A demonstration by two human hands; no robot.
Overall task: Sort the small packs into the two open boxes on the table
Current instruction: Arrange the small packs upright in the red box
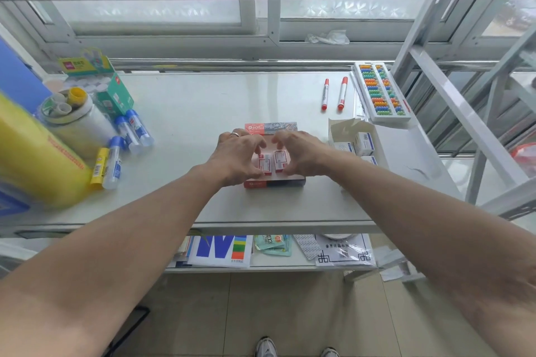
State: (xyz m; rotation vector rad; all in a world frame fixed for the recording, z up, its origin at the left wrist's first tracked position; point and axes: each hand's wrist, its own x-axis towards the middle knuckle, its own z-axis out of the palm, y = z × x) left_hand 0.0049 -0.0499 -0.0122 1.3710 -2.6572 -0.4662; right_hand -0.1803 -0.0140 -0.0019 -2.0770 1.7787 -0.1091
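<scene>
An open red and dark box lies in the middle of the table. Over it, my left hand grips a small red and white pack, and my right hand grips a second one right beside it. Both packs stand side by side inside the box. My fingers curl around them and hide the rest of the box's inside. To the right, an open white box holds small blue and white packs.
Two red markers and a colourful abacus lie at the back right. Glue bottles, tape rolls, a green carton and a yellow roll crowd the left. A metal ladder frame stands right of the table.
</scene>
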